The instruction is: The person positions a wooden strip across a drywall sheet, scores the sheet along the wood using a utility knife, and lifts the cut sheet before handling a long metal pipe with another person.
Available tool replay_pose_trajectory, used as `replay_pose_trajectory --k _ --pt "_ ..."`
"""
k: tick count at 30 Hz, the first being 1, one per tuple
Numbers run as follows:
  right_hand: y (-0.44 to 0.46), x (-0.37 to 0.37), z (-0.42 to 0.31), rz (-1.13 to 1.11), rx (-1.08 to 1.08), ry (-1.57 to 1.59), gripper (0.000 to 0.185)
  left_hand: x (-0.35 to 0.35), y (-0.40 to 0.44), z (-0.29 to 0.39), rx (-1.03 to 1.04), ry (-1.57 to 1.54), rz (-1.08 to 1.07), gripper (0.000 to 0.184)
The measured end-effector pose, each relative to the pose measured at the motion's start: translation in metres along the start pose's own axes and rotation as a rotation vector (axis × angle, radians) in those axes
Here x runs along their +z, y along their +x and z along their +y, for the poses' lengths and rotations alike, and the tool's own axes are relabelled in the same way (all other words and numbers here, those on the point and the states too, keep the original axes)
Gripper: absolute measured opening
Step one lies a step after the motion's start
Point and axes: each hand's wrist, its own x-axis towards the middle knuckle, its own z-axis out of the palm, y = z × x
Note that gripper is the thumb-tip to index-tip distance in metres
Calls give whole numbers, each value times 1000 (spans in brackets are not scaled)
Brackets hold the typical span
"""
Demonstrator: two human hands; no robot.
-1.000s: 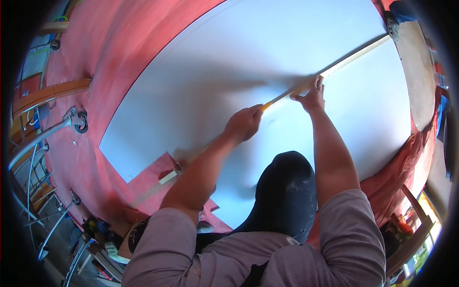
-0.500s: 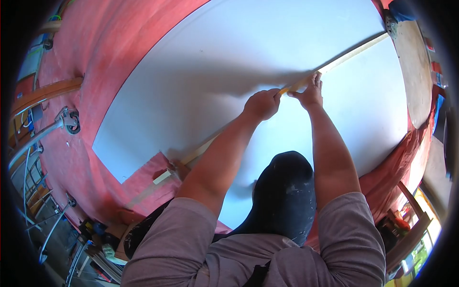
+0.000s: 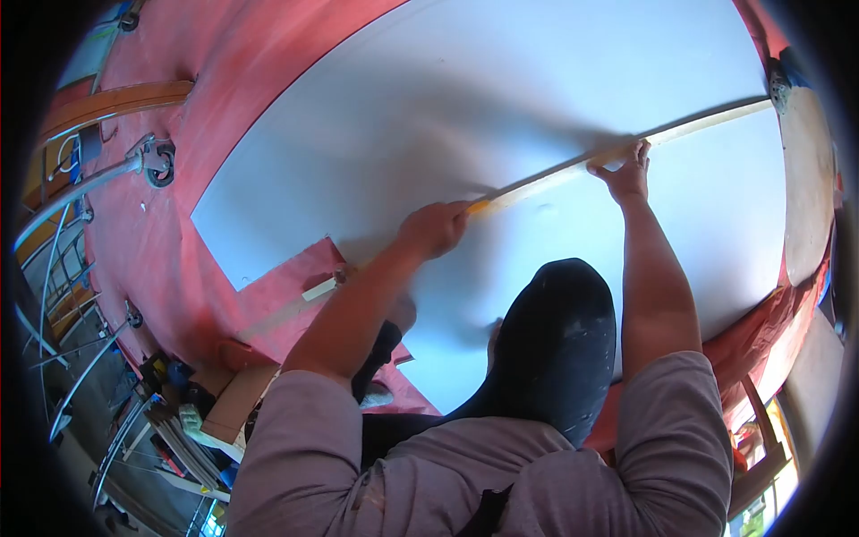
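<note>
Left fingers: the left hand (image 3: 434,230) is closed around a small yellow tool (image 3: 479,207); only its one end comes out, and it is too blurred for telling its kind.
Right fingers: the right hand (image 3: 629,179) is spread, the thumb well apart from the other fingers, and its tips rest on a long pale strip (image 3: 707,123). It lies between 2 and 3 o'clock from the left hand; all next hours are counted also from there.
Yellow tool: at the strip; whether it touches the edge or is just beside, I cannot tell.
Pale strip: it lies flat across the sheet, going from the left hand towards between 2 and 3 o'clock, with a dark shadow along its upper side.
Bluish-white sheet (image 3: 304,179): it is large, under the strip and both hands, with a corner cut away at 8 o'clock.
Small pale block (image 3: 319,288): at 8 o'clock, in this cut corner.
Dark-clothed knee (image 3: 564,349): between 4 and 5 o'clock, bent.
Red cloth (image 3: 233,98): beneath the sheet, seen widely from 8 to 11 o'clock.
Caster wheel (image 3: 161,166): between 9 and 10 o'clock, on a metal tube (image 3: 89,186).
</note>
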Motion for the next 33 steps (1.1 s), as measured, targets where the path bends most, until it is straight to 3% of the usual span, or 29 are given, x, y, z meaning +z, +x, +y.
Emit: replay_pose_trajectory --k 6,11,19,22,28,33 --pt "3 2 4 5 4 -1 137 -2 -70 -89 -43 49 27 39" --pt "2 1 1 3 1 -7 136 -20 -109 -112 -106 160 17 37" --pt "4 1 2 9 -1 -4 134 -26 -58 -17 129 -67 156 36" --pt "-3 -5 -6 -26 58 -44 135 -18 -18 21 20 -26 98 37" --pt "-1 -1 -1 -6 18 -14 136 0 21 37 113 -71 89 41" --pt "0 0 0 -17 23 -22 136 8 28 38 76 -15 82 41"
